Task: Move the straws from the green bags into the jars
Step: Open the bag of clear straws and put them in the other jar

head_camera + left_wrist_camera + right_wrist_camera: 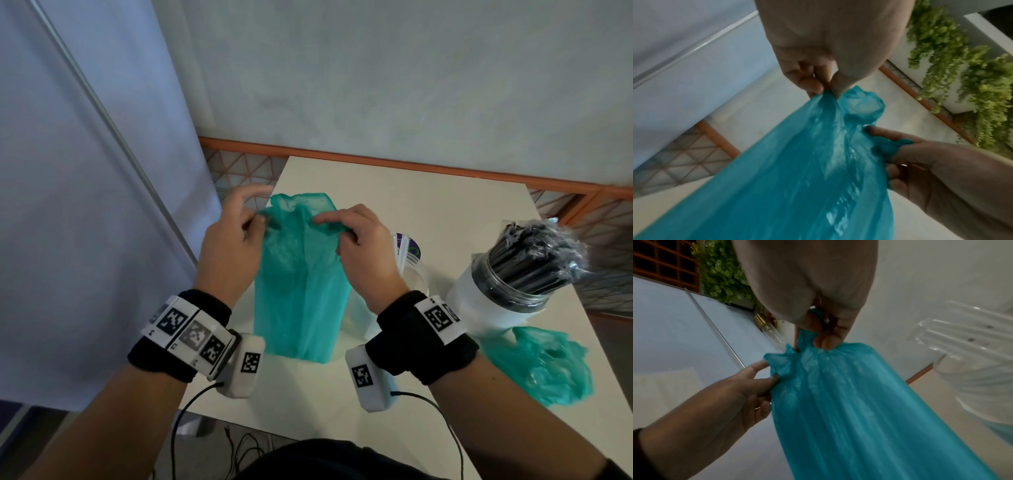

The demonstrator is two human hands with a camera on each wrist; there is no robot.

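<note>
A green bag [301,284] stands upright in the middle of the white table [445,212]. My left hand [262,219] pinches its top edge on the left, and my right hand [325,222] grips bunched plastic on the right. The left wrist view shows the left hand [828,91] pinching the bag [797,178]. In the right wrist view the right hand [813,344] holds a gathered fold of the bag [859,418]. What is inside the bag is hidden. One jar [500,294] holds wrapped black straws [541,253]. Another jar [416,277], behind my right wrist, holds clear straws [962,340].
A crumpled green bag [544,366] lies on the table at the right, near the front edge. A blue-white panel [85,205] stands close on the left. An orange lattice rail [411,164] runs behind the table. Cables hang from both wrist cameras.
</note>
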